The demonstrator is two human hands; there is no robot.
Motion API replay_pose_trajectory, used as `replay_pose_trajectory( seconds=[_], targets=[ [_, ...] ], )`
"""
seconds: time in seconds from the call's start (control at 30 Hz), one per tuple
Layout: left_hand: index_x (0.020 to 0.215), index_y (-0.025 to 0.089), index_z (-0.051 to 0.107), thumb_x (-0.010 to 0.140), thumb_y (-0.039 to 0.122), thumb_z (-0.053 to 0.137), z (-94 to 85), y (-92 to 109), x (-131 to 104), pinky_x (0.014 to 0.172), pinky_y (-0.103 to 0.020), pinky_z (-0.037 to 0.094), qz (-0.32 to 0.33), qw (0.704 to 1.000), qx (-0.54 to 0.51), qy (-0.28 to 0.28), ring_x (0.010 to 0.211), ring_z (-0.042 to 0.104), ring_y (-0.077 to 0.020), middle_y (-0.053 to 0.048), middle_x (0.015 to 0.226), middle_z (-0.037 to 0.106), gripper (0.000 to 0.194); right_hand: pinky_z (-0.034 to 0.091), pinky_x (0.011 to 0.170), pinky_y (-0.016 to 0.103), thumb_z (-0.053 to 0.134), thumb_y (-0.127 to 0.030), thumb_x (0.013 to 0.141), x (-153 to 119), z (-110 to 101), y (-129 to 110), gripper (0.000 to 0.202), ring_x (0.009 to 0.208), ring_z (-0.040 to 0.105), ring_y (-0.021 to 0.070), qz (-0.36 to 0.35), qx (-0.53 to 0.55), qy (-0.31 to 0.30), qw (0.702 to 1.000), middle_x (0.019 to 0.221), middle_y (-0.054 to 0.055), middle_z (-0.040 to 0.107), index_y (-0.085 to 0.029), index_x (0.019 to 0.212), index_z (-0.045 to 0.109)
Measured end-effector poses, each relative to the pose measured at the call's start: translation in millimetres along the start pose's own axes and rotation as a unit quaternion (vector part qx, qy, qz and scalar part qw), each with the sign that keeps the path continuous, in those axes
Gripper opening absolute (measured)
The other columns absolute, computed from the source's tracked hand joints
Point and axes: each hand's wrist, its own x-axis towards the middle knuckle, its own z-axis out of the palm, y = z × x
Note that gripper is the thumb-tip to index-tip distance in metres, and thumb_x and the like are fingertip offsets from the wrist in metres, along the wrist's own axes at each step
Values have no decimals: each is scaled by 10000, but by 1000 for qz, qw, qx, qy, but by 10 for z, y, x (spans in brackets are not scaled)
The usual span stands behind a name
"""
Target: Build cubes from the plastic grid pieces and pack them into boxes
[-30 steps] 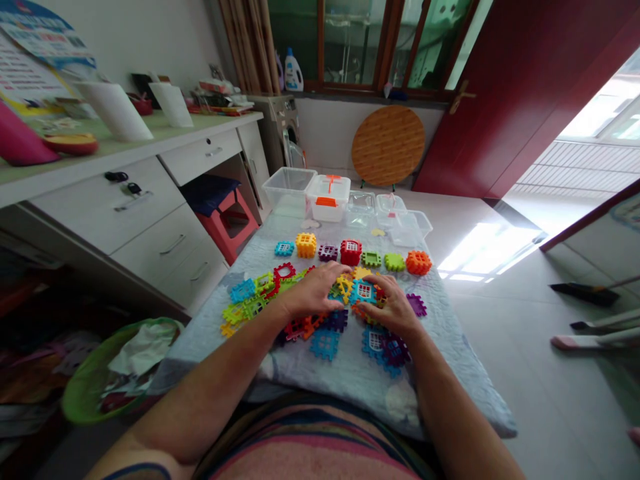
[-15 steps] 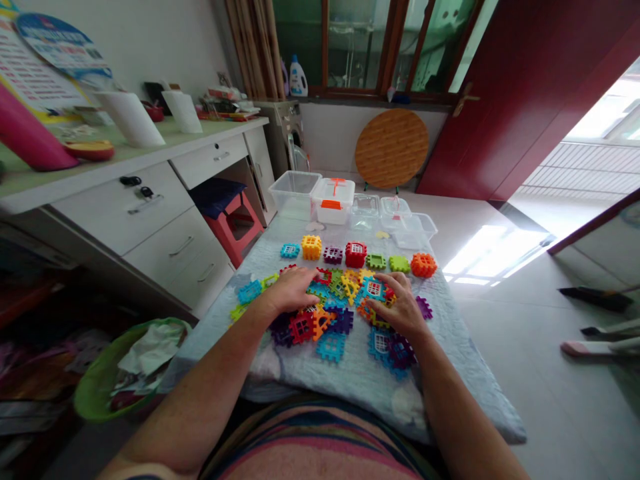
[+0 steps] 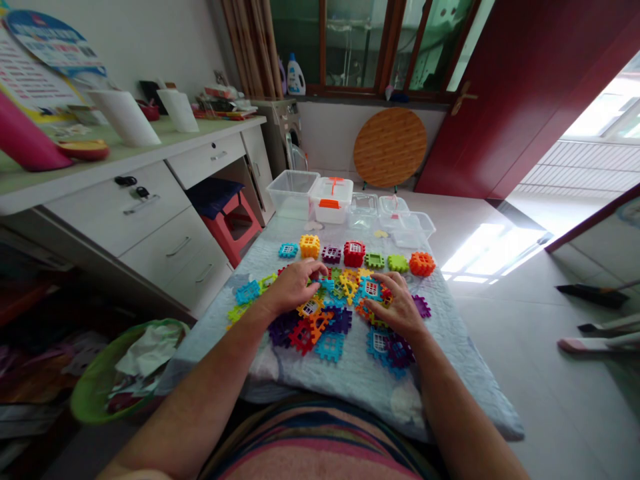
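Note:
Many colourful interlocking plastic tiles with toothed edges lie heaped on the cloth-covered table (image 3: 465, 380). On the left of the heap, my left hand (image 3: 293, 288) is closed, thumb and curled fingers around a small blue tile (image 3: 327, 285). My right hand (image 3: 400, 308) rests at the heap's right side with fingers apart, beside a light-blue window tile (image 3: 371, 289). A yellow triangular tile (image 3: 349, 287) lies between the hands. Closer to my body are a red window tile (image 3: 303, 337), an orange triangular tile (image 3: 320, 325) and a blue tile (image 3: 330, 347).
Behind the heap runs a row of pieces, including a yellow cube (image 3: 310, 247), a red cube (image 3: 355, 253) and an orange block (image 3: 423, 264). Clear plastic boxes (image 3: 293, 190) and an orange-latched box (image 3: 332, 203) stand at the far end. A green basket (image 3: 83, 400) is at left.
My left hand's fingers have curled in and it has lifted slightly, with a blue tile at its fingertips. A yellow tile beneath it shows more now. My right hand stays nearly in place.

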Motion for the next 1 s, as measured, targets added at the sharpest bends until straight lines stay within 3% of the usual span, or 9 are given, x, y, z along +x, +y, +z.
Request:
replay_pose_trajectory(
  seconds=[0.1,0.17,0.27,0.37,0.53,0.83,1.0],
  targets=[
    [934,196,609,788,72,542,91,74,6,831,-315,480,32,995,29,85,901,592,-185,-32,927,615,204,437,954,438,705,-440,772,-1,0,-1,459,1069,506,272,-1,-5,3,1000,1090,74,556,-233,1170,614],
    [938,199,607,813,76,537,174,112,-2,863,-335,475,55,992,59,95,944,580,-200,-43,944,609,189,444,946,435,704,-450,771,0,-1,-2,455,1060,514,271,-2,-9,6,1000,1081,72,563,-237,1164,616],
    [946,204,621,805,162,625,269,122,-24,896,-363,468,85,992,94,11,982,566,-225,-52,982,606,147,457,934,433,700,-455,775,0,-3,-6,453,1053,524,270,-6,-10,8,1000,1080,75,571,-234,1162,617],
    [1010,193,622,744,293,731,299,89,-36,912,-370,472,70,992,89,-54,1011,564,-245,-68,1039,609,304,465,930,436,706,-454,772,1,0,-10,457,1046,536,270,-10,-14,2,1000,1086,78,583,-235,1164,618],
    [1183,148,584,713,389,753,294,71,10,993,-395,434,20,991,97,-92,1118,551,-285,-120,1159,620,555,461,938,458,710,-444,766,-1,12,-23,454,1049,539,282,-19,-29,-11,999,1088,87,595,-232,1157,625],
    [1215,183,583,691,370,724,280,145,110,992,-389,414,-22,980,128,-153,1109,564,-288,-104,1154,629,574,436,938,476,738,-461,748,-6,67,5,462,1042,543,300,-38,-91,-55,994,1082,95,641,-222,1130,639],
    [1225,204,585,645,394,747,247,153,115,993,-409,397,-11,981,137,-136,1086,549,-293,-87,1106,612,631,431,927,472,739,-487,746,5,69,-18,477,1015,549,297,-37,-83,-64,994,1045,83,671,-224,1129,633]
  ],
)
